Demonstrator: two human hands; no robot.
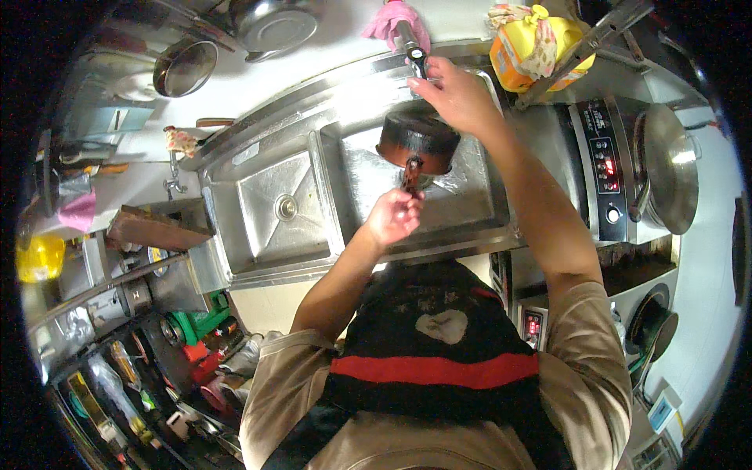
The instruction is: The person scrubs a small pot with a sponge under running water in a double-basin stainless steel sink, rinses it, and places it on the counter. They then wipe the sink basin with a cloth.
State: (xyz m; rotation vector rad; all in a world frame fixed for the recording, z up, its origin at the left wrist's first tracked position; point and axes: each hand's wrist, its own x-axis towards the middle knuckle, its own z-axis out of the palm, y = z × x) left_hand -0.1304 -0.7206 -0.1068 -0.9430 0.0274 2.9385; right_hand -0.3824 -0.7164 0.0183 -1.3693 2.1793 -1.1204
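Observation:
My left hand (pixel 393 217) grips the handle of a dark, blackened saucepan (pixel 418 141), which is tilted over the right basin of a steel double sink (pixel 332 200). Its inside is hidden from view. My right hand (pixel 443 85) is at the black spout head of the faucet (pixel 416 57), beyond the pan; thumb and fingers are on either side of it, and whether they grip it firmly cannot be told. A pink cloth (pixel 390 23) is wrapped around the faucet's base.
A yellow and orange jug (pixel 531 53) stands behind the sink on the right. An induction cooker (pixel 605 170) with a large steel pan (pixel 672 170) is at the right. Left are a small wall tap (pixel 174 185) and a wooden block (pixel 158 229). Pans hang at the upper left.

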